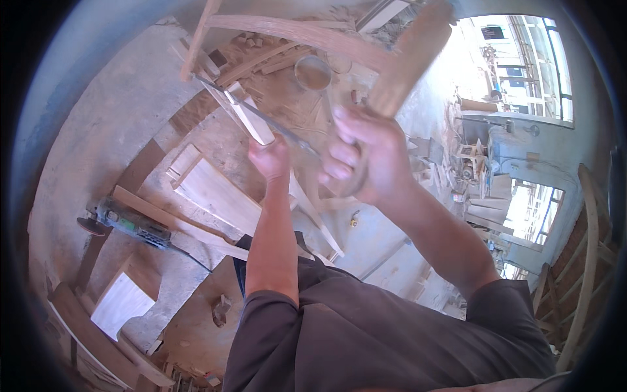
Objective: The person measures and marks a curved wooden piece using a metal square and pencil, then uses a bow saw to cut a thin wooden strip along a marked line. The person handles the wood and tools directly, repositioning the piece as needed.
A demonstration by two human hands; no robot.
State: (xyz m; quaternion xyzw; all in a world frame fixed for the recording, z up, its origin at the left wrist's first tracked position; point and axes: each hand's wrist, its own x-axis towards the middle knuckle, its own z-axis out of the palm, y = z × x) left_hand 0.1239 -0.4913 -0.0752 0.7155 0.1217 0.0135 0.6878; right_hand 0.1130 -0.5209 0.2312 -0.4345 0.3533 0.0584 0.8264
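Observation:
A wooden frame saw [297, 32] spans the upper middle of the head view. My right hand [369, 153] is closed around its near end post [415, 62], which looks smeared by motion. The thin saw blade [284, 129] runs from the far end post toward my right fist. My left hand [270, 157] grips a pale, narrow piece of wood [253, 123] that points away from me. The blade passes across or close beside this piece; whether it has cut in, I cannot tell. My left fingers are partly hidden.
An angle grinder [134, 222] lies left on the work surface, near a long wooden board [219, 193]. A shaped wood block [127, 300] stands nearer me. On the floor ahead are a round bucket [312, 73], offcuts and sawdust. Windows [532, 72] are at the right.

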